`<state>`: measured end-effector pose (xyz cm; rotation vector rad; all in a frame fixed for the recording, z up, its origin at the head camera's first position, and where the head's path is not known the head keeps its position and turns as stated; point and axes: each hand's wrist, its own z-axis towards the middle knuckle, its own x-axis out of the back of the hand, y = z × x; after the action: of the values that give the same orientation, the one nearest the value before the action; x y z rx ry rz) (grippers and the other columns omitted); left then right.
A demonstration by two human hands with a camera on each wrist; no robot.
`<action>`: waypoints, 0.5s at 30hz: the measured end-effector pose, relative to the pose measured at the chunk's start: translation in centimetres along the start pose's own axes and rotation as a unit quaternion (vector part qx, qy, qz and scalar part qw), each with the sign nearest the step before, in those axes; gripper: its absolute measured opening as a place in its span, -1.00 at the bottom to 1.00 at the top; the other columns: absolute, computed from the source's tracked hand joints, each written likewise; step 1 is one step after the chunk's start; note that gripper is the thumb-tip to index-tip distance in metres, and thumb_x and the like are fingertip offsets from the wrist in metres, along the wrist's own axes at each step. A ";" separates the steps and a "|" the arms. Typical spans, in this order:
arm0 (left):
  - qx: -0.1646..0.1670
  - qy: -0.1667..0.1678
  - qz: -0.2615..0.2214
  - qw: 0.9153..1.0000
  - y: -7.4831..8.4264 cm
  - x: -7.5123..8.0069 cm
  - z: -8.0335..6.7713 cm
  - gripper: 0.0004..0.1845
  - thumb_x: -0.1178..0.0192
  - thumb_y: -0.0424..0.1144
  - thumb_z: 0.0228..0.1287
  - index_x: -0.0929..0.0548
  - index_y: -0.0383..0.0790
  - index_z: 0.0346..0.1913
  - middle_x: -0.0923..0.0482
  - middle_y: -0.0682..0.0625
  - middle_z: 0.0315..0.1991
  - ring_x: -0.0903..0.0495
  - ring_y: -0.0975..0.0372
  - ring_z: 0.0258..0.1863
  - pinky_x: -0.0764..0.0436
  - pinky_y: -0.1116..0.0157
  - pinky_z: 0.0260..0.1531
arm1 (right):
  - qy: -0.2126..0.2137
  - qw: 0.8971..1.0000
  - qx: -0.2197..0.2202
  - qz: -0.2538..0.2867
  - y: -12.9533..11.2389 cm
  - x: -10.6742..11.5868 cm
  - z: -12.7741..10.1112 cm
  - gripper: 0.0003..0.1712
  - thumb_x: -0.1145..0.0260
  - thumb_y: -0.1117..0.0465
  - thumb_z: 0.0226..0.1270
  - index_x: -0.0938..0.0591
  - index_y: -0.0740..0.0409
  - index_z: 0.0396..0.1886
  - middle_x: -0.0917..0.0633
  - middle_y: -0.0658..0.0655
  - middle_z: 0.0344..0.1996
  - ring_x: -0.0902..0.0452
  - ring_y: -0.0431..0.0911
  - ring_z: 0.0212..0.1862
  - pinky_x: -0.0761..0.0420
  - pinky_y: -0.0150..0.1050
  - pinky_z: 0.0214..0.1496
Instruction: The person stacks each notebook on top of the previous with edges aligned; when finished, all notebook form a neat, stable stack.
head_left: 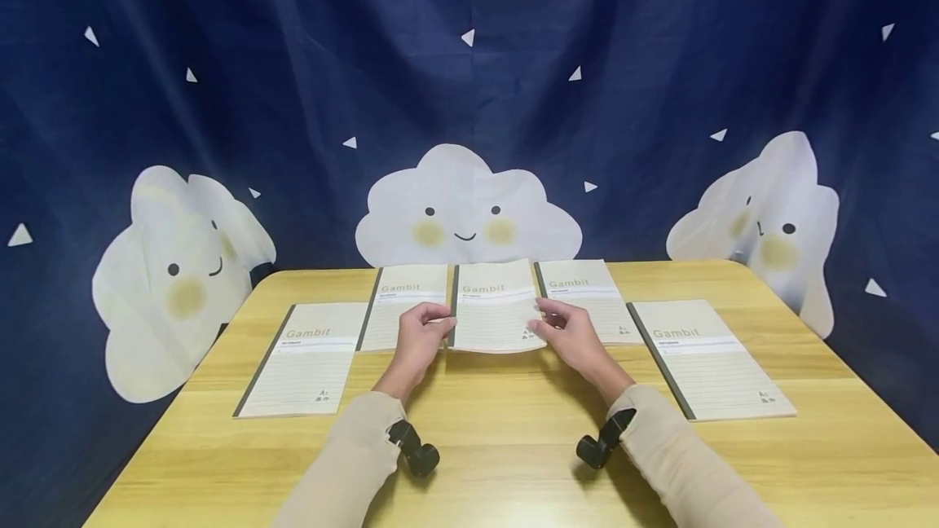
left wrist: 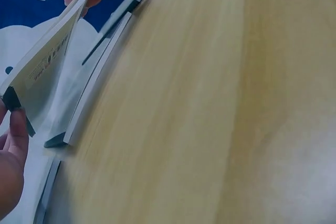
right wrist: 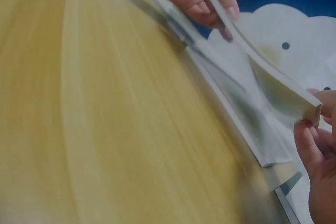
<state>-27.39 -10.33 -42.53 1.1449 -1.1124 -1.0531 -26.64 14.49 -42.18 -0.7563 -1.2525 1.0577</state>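
Observation:
Both hands hold a cream notebook [head_left: 495, 308] marked "Gambit", raised off the table and slightly bowed. My left hand [head_left: 424, 336] pinches its dark spine edge, thumb in front; in the left wrist view the fingers [left wrist: 19, 129] grip the spine's lower corner. My right hand [head_left: 575, 336] pinches the opposite edge, and the right wrist view shows the thumb [right wrist: 307, 142] against it. The held notebook's back cover [left wrist: 47, 66] carries a barcode. Beneath it, another notebook [left wrist: 97, 87] lies on the table.
Matching notebooks lie on the wooden table [head_left: 499, 438]: one at far left [head_left: 308, 357], one behind my left hand [head_left: 403, 300], one behind my right hand [head_left: 587, 300], one at far right [head_left: 707, 361]. A dark blue cloud-patterned curtain [head_left: 411, 39] hangs behind.

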 end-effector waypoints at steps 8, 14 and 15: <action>-0.004 0.031 0.048 0.998 -0.7 -0.2 0.8 -0.89 -0.32 -0.46 0.05 -0.63 -0.37 -0.33 -0.64 -0.13 -0.35 -0.57 0.26 -0.43 -0.60 0.41 -0.40 | -0.028 0.999 -0.014 -0.007 0.6 -0.6 0.8 -0.48 -0.28 0.27 0.26 -0.47 0.29 0.22 -0.59 0.29 0.06 -0.56 0.07 0.00 -0.59 -0.33 -0.15; -0.041 0.052 0.131 0.989 -0.8 -0.2 1.3 -0.91 -0.35 -0.42 0.02 -0.62 -0.31 -0.48 -0.63 -0.08 -0.49 -0.56 0.24 -0.48 -0.55 0.37 -0.43 | -0.061 0.997 -0.031 -0.040 0.6 -0.8 1.2 -0.45 -0.27 0.28 0.27 -0.43 0.25 0.27 -0.59 0.30 0.03 -0.51 0.06 0.04 -0.55 -0.19 0.00; -0.046 0.052 0.145 0.987 -0.9 -0.2 1.4 -0.90 -0.35 -0.41 0.02 -0.62 -0.30 -0.49 -0.63 -0.07 -0.50 -0.56 0.23 -0.48 -0.54 0.36 -0.43 | -0.066 0.996 -0.031 -0.049 0.6 -0.8 1.3 -0.44 -0.27 0.29 0.27 -0.43 0.24 0.27 -0.58 0.30 0.04 -0.50 0.06 0.05 -0.54 -0.16 0.04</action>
<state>-28.80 -10.44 -43.30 0.9208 -1.0979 -0.8006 -28.04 13.80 -42.81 -0.6729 -1.4259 1.0050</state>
